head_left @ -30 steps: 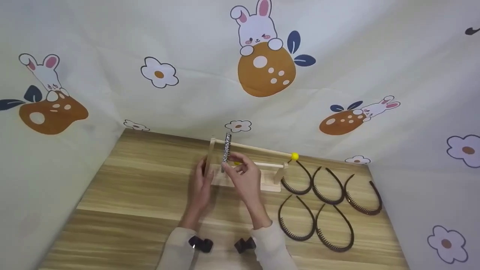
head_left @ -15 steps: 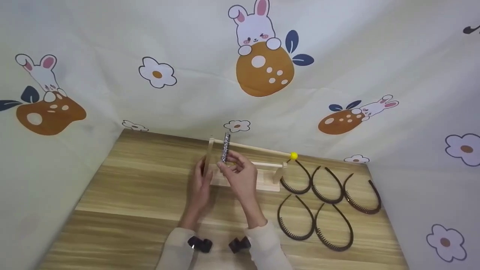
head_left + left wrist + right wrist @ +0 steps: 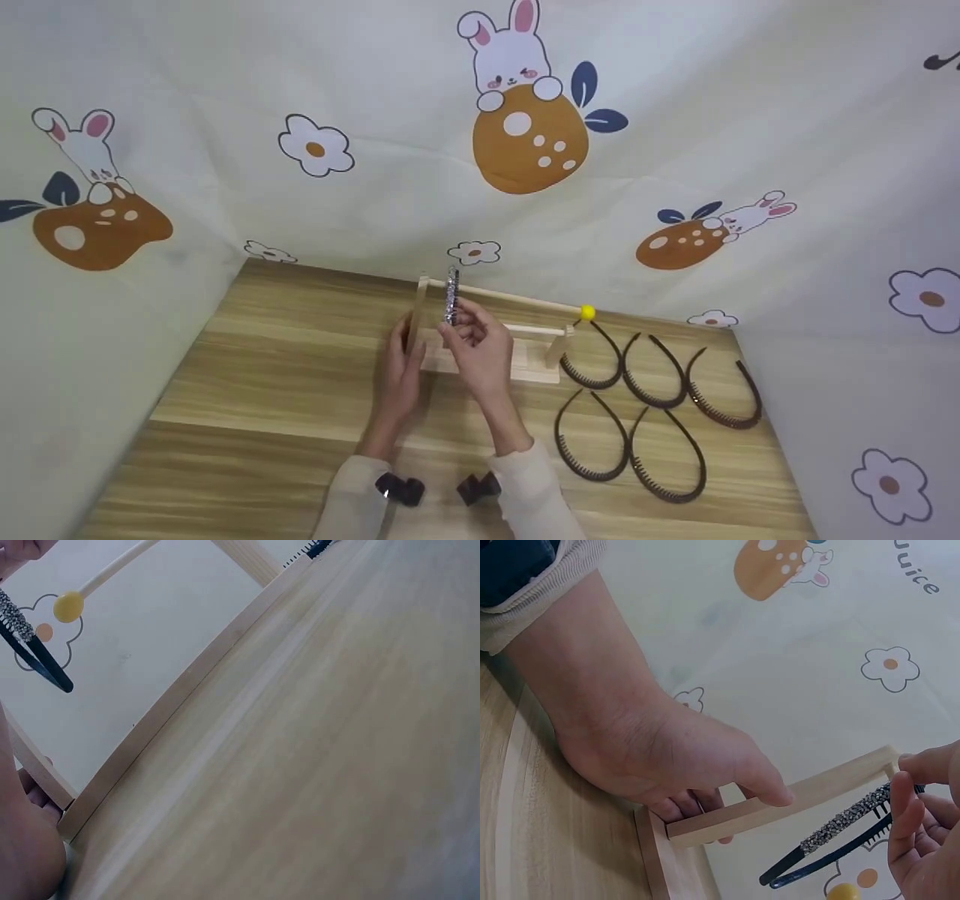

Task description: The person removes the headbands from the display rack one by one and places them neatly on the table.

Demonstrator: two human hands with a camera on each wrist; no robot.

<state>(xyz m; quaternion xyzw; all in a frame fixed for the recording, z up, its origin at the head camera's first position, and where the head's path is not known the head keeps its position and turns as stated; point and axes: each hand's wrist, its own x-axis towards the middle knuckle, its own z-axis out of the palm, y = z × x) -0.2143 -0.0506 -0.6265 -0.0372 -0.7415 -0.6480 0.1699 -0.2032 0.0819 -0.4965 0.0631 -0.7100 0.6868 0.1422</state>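
Observation:
My left hand (image 3: 401,371) grips the left upright (image 3: 418,315) of a pale wooden rack, thumb on the near side and fingers curled behind it, as the right wrist view shows. Between thumb and fingers my right hand (image 3: 484,352) pinches a dark toothed headband (image 3: 451,296) covered in silver glitter. The headband stands on edge just right of the upright, its open ends pointing toward it in the right wrist view (image 3: 840,823). Close by is the yellow ball (image 3: 68,607) that tips the rack's lower rod (image 3: 536,329); my right hand hides it in the head view.
Several dark toothed headbands (image 3: 667,457) lie in two rows on the wood-grain table (image 3: 262,375), right of the rack. Another yellow ball (image 3: 588,313) tips the rack's upper rod (image 3: 517,298). A printed cloth (image 3: 390,202) rises behind and at both sides.
My right hand and wrist have shifted slightly left, with the glittery headband still pinched. The left hand keeps its grip on the rack's upright, and the rack stays in place.

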